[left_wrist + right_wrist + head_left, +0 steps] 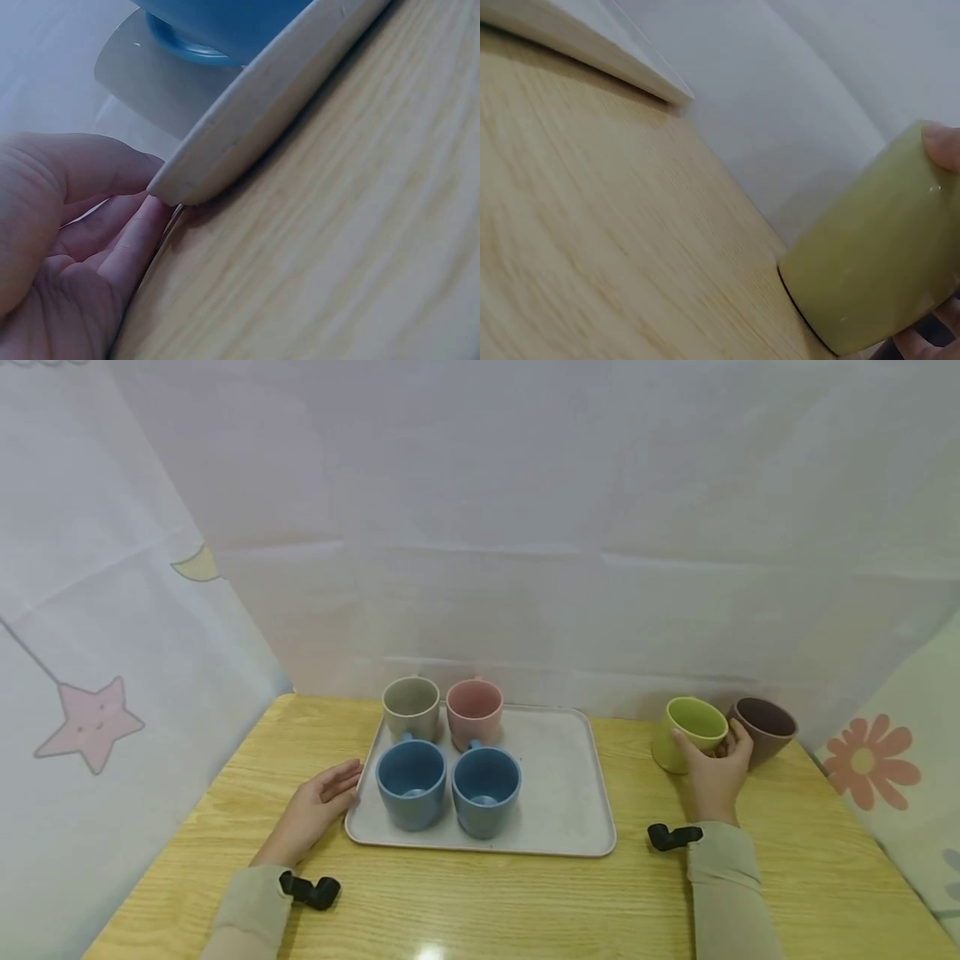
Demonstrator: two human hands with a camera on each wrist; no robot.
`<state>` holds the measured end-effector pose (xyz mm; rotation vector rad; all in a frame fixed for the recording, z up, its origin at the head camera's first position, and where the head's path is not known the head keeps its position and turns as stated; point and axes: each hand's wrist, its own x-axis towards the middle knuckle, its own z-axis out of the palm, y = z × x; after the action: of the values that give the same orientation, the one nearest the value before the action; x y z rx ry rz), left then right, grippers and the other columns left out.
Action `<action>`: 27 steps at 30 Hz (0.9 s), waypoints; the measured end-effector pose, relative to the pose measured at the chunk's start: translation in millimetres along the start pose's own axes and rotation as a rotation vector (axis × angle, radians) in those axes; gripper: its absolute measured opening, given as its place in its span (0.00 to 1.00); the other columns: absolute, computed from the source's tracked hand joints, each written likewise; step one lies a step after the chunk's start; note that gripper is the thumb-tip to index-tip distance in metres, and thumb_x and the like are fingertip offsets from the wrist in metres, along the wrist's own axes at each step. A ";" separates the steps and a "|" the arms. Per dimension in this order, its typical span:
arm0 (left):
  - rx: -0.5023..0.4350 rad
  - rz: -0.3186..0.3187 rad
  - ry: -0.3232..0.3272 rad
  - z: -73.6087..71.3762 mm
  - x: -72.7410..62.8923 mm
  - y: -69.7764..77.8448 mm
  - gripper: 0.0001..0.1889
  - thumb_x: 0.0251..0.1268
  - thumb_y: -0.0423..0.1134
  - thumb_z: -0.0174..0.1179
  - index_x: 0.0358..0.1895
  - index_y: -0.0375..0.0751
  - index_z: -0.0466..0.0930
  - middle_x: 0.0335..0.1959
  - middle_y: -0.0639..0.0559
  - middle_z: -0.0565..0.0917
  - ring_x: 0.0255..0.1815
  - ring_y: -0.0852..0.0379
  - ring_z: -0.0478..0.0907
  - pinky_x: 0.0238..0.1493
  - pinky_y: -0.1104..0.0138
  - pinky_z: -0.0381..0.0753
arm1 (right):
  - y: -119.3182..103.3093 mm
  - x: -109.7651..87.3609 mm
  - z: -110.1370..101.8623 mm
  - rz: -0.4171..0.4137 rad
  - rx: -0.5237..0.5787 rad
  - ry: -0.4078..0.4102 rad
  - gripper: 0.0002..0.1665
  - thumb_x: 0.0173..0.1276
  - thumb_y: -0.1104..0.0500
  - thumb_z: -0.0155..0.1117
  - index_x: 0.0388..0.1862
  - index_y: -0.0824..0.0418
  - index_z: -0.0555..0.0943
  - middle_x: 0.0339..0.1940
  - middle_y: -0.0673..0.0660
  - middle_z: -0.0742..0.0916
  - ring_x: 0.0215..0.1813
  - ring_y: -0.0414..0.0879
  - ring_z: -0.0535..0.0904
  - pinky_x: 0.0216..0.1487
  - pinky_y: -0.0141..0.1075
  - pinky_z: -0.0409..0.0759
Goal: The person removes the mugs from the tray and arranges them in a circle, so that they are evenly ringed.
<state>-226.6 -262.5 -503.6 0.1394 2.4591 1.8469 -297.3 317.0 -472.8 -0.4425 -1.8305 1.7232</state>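
My right hand (716,772) grips a lime-green mug (678,743), thumb near its rim and fingers round its right side. In the right wrist view the green mug (877,247) has its base at the tabletop. A dark brown mug (768,727) stands close beside those fingers. At the left edge of a pale tray (558,777), my left hand (315,806) pinches the rim, as the left wrist view shows with the tray edge (225,142) between the digits. Two blue mugs (411,785) stand in front on the tray, with a grey mug (411,706) and a pink mug (475,714) behind.
The wooden table (465,902) has a white cloth (480,568) hanging along its back. Patterned cloth also hangs at both sides, with a pink star (90,722) left and a flower (870,762) right. The tray's right half shows bare surface.
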 end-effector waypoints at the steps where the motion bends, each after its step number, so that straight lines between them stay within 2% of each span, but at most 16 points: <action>1: 0.000 0.003 -0.001 0.0 0.1 0.2 0.31 0.77 0.36 0.57 0.78 0.34 0.59 0.75 0.37 0.67 0.75 0.42 0.65 0.58 0.83 0.71 | -0.5 -0.2 -0.8 -0.010 0.003 -0.003 0.56 0.57 0.55 0.82 0.79 0.54 0.59 0.73 0.57 0.71 0.69 0.48 0.68 0.67 0.32 0.68; 3: 0.000 0.008 -0.002 -0.1 0.3 0.6 0.31 0.77 0.36 0.57 0.78 0.33 0.59 0.75 0.37 0.67 0.75 0.41 0.64 0.58 0.82 0.71 | -0.8 -0.9 -2.1 -0.032 -0.003 0.001 0.54 0.57 0.56 0.82 0.78 0.54 0.60 0.71 0.56 0.72 0.67 0.47 0.69 0.65 0.31 0.69; 6: 0.000 0.009 -0.005 -0.3 0.4 0.8 0.31 0.77 0.36 0.58 0.78 0.33 0.59 0.75 0.37 0.67 0.75 0.41 0.64 0.58 0.82 0.72 | -0.9 -2.2 -3.9 -0.066 -0.070 0.032 0.53 0.58 0.54 0.81 0.77 0.55 0.62 0.68 0.56 0.70 0.60 0.42 0.71 0.61 0.29 0.73; 9: 0.000 0.008 -0.006 -0.6 0.3 0.2 0.32 0.77 0.38 0.58 0.78 0.33 0.59 0.75 0.37 0.67 0.75 0.41 0.64 0.58 0.82 0.72 | 0.2 -2.9 -5.6 -0.092 -0.144 0.064 0.53 0.58 0.51 0.81 0.78 0.56 0.64 0.65 0.55 0.67 0.54 0.34 0.70 0.58 0.28 0.74; 12: -0.006 0.011 -0.010 -0.5 0.0 -0.4 0.33 0.77 0.39 0.59 0.78 0.34 0.59 0.75 0.37 0.67 0.75 0.41 0.64 0.58 0.82 0.72 | 2.0 -2.8 -7.0 -0.104 -0.175 0.086 0.53 0.57 0.49 0.81 0.77 0.56 0.65 0.63 0.54 0.67 0.50 0.32 0.70 0.56 0.28 0.75; 18: -0.005 0.007 -0.007 -0.8 -0.1 -0.2 0.33 0.77 0.39 0.59 0.78 0.34 0.59 0.75 0.37 0.67 0.75 0.42 0.64 0.58 0.82 0.71 | 4.4 -1.3 -7.0 -0.121 -0.180 0.117 0.50 0.57 0.49 0.82 0.75 0.58 0.67 0.63 0.57 0.72 0.52 0.36 0.71 0.57 0.30 0.75; 22: -0.003 -0.001 -0.005 -1.0 0.0 -0.1 0.32 0.77 0.39 0.59 0.78 0.35 0.59 0.75 0.38 0.67 0.75 0.42 0.64 0.59 0.82 0.71 | 5.4 -1.1 -6.6 -0.117 -0.144 0.126 0.49 0.57 0.50 0.82 0.74 0.58 0.68 0.65 0.59 0.75 0.54 0.39 0.73 0.57 0.32 0.76; 27: -0.007 -0.003 -0.005 -0.3 -1.0 -0.4 0.33 0.77 0.39 0.59 0.78 0.34 0.59 0.76 0.38 0.67 0.75 0.42 0.64 0.59 0.82 0.71 | 5.0 -3.3 -5.2 -0.115 -0.146 0.151 0.48 0.57 0.49 0.81 0.74 0.58 0.69 0.64 0.57 0.74 0.56 0.40 0.73 0.58 0.33 0.76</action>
<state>-225.6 -263.0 -503.9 0.1397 2.4483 1.8519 -292.3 319.7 -478.3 -0.5017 -1.8414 1.4467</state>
